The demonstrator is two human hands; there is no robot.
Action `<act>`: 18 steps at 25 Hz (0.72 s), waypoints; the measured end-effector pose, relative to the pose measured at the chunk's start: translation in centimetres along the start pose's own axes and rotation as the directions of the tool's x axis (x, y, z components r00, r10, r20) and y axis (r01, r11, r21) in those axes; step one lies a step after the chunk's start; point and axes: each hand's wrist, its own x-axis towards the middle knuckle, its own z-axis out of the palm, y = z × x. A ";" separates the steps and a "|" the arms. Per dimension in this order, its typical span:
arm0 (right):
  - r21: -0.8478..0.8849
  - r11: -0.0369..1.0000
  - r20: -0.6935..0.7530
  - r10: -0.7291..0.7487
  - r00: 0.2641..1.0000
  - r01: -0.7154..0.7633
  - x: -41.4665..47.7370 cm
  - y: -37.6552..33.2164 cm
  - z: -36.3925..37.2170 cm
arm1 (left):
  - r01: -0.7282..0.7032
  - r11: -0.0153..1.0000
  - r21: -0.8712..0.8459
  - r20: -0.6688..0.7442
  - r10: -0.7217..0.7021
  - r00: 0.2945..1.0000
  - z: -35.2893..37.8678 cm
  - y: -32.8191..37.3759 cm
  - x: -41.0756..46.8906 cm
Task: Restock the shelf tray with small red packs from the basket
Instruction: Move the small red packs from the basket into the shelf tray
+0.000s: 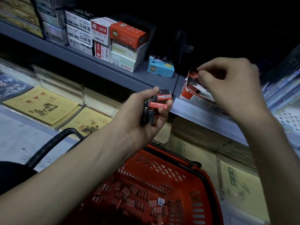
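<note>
One long grey metal shelf (pixel 113 73) runs from the upper left of the frame down toward the centre right. Below it, at the lower centre, sits the red plastic basket (pixel 164 168) with slotted walls. Many small red packs (pixel 138 192) lie scattered flat on its floor, so we judge the restocking far from done.

At centre right a red-and-white cardboard shelf tray (pixel 193 95) stands at the shelf's front edge. Its card is thin, creased and torn open along the top.

Our right hand (pixel 232 85) is curled over it, thumb and forefinger pinching its ragged upper edge. Whether a pack is also caught in that pinch we cannot tell.

Our left hand (pixel 141 117), at the centre of the frame, is cupped palm up and grips a loose handful of packs (pixel 158 105). These are little slim cartons, red on the faces and dark on the sides, and they look smooth and glossy.

We see two risks. The soft, torn tray could buckle or slide off the front lip if we tug its rim or push packs in hard, because it sits so near the edge. The handful is stacked unevenly, so loosening the fingers to pass one across could let several slip and drop.
</note>
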 end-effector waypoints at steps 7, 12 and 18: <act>0.386 0.872 0.331 0.172 0.928 -0.299 -5.0 -3.1 1.1 | -0.114 0.972 0.207 0.119 0.091 0.989 0.1 -0.9 0.3; 0.475 0.705 0.497 0.280 0.821 -0.527 -6.5 -2.1 0.4 | -0.157 0.911 0.381 0.131 0.115 0.985 0.0 -2.1 0.7; 0.587 0.621 0.387 0.348 0.854 -0.519 -6.4 -2.2 0.9 | -0.045 0.964 0.263 0.125 0.013 0.992 0.1 -1.9 0.6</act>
